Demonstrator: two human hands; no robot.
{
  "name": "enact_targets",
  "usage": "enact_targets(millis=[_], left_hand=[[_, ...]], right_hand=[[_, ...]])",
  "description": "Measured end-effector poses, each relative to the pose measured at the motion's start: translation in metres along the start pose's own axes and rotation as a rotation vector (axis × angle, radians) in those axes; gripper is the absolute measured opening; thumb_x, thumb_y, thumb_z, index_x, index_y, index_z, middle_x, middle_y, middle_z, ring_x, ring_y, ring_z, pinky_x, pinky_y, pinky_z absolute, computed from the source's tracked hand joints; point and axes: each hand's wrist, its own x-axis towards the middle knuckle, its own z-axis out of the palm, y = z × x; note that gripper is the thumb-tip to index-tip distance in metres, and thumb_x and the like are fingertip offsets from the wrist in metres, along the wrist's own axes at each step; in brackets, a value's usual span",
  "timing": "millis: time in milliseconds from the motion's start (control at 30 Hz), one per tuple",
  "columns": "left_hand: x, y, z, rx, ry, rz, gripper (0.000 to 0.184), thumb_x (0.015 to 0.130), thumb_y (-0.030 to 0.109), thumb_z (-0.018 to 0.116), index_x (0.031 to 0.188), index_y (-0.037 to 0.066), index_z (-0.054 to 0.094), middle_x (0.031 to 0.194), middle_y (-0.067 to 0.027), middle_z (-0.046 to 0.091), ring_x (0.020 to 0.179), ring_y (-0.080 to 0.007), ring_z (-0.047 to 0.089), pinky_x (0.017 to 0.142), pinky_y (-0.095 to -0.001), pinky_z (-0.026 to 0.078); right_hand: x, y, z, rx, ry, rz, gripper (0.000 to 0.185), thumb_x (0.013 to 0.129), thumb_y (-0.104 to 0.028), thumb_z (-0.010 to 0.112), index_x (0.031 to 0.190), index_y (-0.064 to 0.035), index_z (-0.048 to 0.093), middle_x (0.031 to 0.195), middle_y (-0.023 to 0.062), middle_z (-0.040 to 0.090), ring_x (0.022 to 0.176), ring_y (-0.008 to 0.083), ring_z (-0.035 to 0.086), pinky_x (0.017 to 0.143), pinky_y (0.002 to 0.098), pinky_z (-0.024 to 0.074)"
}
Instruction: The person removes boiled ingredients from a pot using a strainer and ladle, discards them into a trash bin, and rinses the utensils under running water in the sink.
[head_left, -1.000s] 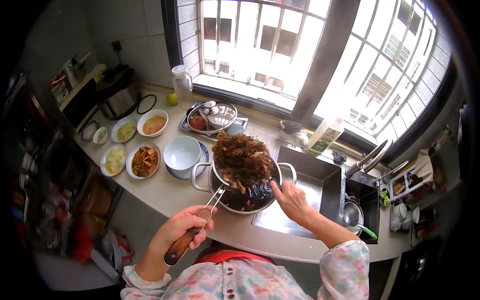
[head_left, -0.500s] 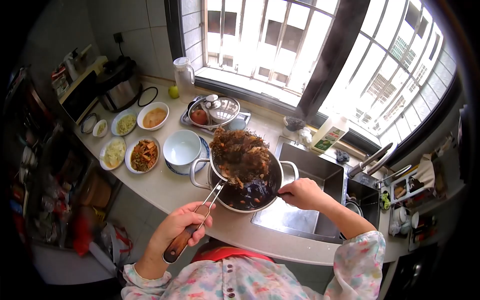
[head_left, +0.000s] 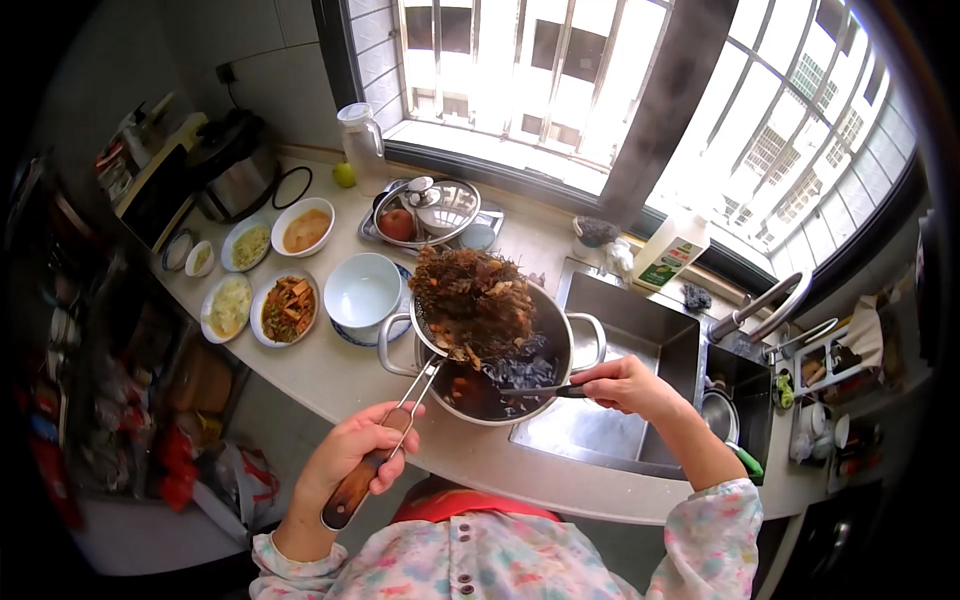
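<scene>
Wooden, the handle (head_left: 351, 492) of the likely heavy, herb-filled strainer (head_left: 428, 346) is best grasped where the left hand (head_left: 343, 452) is wrapped, a utensil (head_left: 568, 391) being pinched by the right hand (head_left: 628, 386).

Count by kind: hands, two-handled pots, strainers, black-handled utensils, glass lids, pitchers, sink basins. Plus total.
Hands: 2 (left hand, right hand)
Two-handled pot: 1
Strainer: 1
Black-handled utensil: 1
Glass lid: 1
Pitcher: 1
Sink basins: 2 (large basin, small basin)
Total: 9
</scene>
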Motion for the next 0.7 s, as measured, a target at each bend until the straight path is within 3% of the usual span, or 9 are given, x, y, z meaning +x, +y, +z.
enact_targets(millis=[300,400,500,700], left_hand=[[0.008,0.001,-0.001,-0.021,-0.020,0.000,0.042,0.080,0.003,0.045,0.120,-0.008,0.039,0.083,-0.0142,0.054,0.043,-0.0112,0.048,0.033,-0.0211,0.038],[0.009,0.002,-0.001,-0.025,-0.022,-0.001,0.042,0.081,0.003,0.044,0.120,-0.008,0.039,0.083,-0.0142,0.054,0.043,-0.0112,0.048,0.032,-0.0210,0.039],[0.012,0.001,-0.002,-0.037,-0.030,-0.002,0.042,0.081,0.003,0.044,0.121,-0.008,0.038,0.083,-0.0142,0.054,0.044,-0.0111,0.049,0.032,-0.0206,0.039],[0.014,0.001,-0.004,-0.022,-0.048,-0.006,0.042,0.081,0.003,0.044,0.121,-0.008,0.038,0.084,-0.0143,0.053,0.044,-0.0107,0.048,0.033,-0.0203,0.039]], right_hand=[[-0.007,0.002,0.001,0.008,0.039,-0.072,0.023,0.082,-0.015,0.060,0.102,-0.0061,0.066,0.062,-0.0026,0.053,0.054,0.0038,0.044,0.046,0.0194,0.0334],[-0.013,0.009,0.003,-0.012,0.090,-0.197,0.023,0.083,-0.013,0.059,0.103,-0.0034,0.065,0.065,-0.0020,0.054,0.056,0.0042,0.044,0.049,0.0200,0.0355],[-0.025,0.002,0.001,-0.008,0.148,-0.170,0.023,0.082,-0.007,0.060,0.104,-0.0045,0.065,0.066,-0.0027,0.055,0.058,0.0032,0.046,0.051,0.0189,0.0376],[-0.034,0.008,0.003,-0.179,0.233,-0.281,0.024,0.082,-0.011,0.060,0.104,-0.0047,0.064,0.066,0.0027,0.057,0.056,0.0078,0.047,0.052,0.0248,0.0395]])
